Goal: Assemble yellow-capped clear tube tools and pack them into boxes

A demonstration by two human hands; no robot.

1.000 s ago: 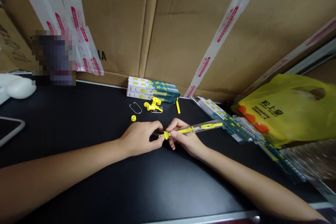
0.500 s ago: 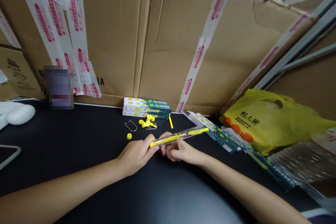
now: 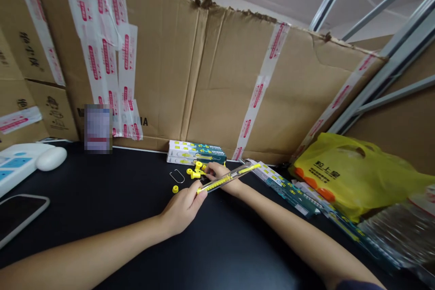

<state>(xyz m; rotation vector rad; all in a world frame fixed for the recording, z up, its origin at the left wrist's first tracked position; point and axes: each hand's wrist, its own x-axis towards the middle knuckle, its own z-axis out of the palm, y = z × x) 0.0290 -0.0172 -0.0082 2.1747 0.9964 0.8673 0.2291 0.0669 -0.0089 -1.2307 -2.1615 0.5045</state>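
Observation:
My left hand [image 3: 185, 206] is closed around the lower end of a spring scale [image 3: 229, 179], a clear tube with yellow parts inside, tilted up to the right. Behind the tube, my right hand [image 3: 222, 176] reaches to a small pile of yellow plastic parts [image 3: 195, 174]. Its fingers are bent together at the pile's right side; what they pinch is too small to make out. Left of the pile lie a bent metal wire loop [image 3: 177, 176] and a single yellow cap [image 3: 175, 189].
Printed boxes [image 3: 180, 156] are stacked against the cardboard wall [image 3: 163, 77]. More flat boxes [image 3: 285, 190] lie at right beside a yellow plastic bag [image 3: 350, 172]. At left are a phone [image 3: 22, 217] and a white power strip [image 3: 16, 165] on the black table [image 3: 118, 195].
My right hand has left the tube and moved forward to the yellow parts. My left hand still holds the spring scale. The view has tilted up and shifted left.

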